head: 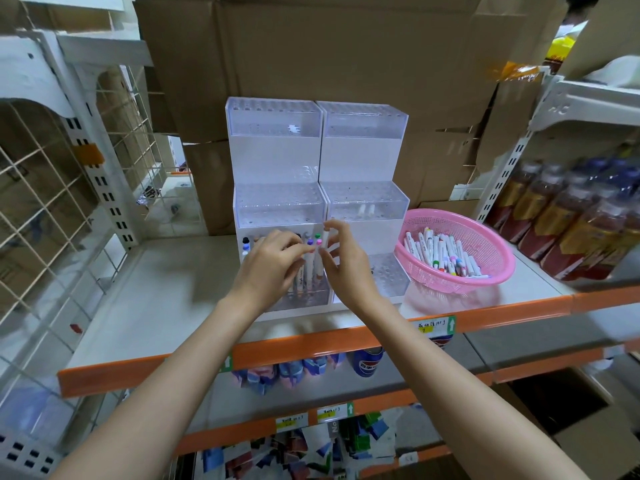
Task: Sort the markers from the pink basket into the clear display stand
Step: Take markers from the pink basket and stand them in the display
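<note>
Upright over the front left tier of the clear display stand (277, 157): a white marker (325, 237), pinched between thumb and bent fingers (334, 226) of the right hand (346, 265), lower end aimed down toward the holes. Held vertical, most likely, to drop straight into a free hole without knocking a neighbour. Just left of it, the left hand (268, 268), low against the same tier, fingers curled with tips among the standing markers (310, 242) slotted there. Gripping one or merely steadying the row: cannot tell. Probably there to keep the coloured caps apart and open a gap.

Just right of the stand, on the same shelf (166, 271), the pink basket (460, 216), with a good heap of loose markers (446, 252) lying flat inside; plenty of sorting left, by the look of it. Set within easy reach of the right hand, presumably for quick picking. Two more white markers (367, 211) upright in the right half of the stand's middle tier; none visible in the top tier.

Behind the stand, stacked cardboard boxes (311, 46), close to its back. Well left of the stand, a white wire grid panel (45, 188); well right of it, beyond the basket, rows of bottles (561, 216), blurred. In the way of the next drop: only the crowded caps in the front left tier and the left hand's own fingers.
</note>
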Motion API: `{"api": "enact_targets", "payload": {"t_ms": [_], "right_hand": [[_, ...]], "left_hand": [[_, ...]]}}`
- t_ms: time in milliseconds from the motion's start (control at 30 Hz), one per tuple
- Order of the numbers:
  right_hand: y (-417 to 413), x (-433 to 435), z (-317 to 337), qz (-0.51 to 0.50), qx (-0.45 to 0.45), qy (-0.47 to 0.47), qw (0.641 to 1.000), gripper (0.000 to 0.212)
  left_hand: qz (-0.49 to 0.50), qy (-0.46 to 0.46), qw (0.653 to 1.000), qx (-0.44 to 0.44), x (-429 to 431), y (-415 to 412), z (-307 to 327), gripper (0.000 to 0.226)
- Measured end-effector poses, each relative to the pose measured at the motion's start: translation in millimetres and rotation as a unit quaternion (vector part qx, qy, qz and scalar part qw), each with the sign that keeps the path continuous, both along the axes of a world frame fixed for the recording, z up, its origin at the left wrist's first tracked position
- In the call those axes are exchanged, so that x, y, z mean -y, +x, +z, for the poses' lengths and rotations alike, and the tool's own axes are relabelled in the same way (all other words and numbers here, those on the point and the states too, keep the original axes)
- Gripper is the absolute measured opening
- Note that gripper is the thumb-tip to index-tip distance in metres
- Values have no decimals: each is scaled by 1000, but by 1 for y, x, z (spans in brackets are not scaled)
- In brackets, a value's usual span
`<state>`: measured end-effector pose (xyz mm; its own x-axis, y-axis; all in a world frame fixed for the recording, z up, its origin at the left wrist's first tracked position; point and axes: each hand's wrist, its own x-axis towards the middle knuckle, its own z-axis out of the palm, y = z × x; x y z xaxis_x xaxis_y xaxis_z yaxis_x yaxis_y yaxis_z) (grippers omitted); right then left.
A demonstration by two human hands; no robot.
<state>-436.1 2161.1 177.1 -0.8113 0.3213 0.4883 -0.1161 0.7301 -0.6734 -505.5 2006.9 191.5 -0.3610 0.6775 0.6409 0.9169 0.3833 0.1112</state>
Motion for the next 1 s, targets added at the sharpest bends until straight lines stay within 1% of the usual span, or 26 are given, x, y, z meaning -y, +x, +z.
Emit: {"api": "enact_targets", "payload": {"t_ms": [133,333,667,833,1000], "right_hand": [[5,1,-4,3,23,13,1000,36],[5,2,-7,-14,58,26,998,38],[7,3,-9,-33,84,85,992,31],[9,2,-4,-26,64,100,993,20],[8,2,0,-39,73,118,990,20]], "left_hand": [[17,-20,999,-32,6,7,-4,38],[18,-44,999,-22,13,6,-9,54],[27,-65,997,-34,17,8,-11,61],[29,-77,996,-36,16,8,-10,61],[38,-84,995,-28,16,9,-9,62]]}}
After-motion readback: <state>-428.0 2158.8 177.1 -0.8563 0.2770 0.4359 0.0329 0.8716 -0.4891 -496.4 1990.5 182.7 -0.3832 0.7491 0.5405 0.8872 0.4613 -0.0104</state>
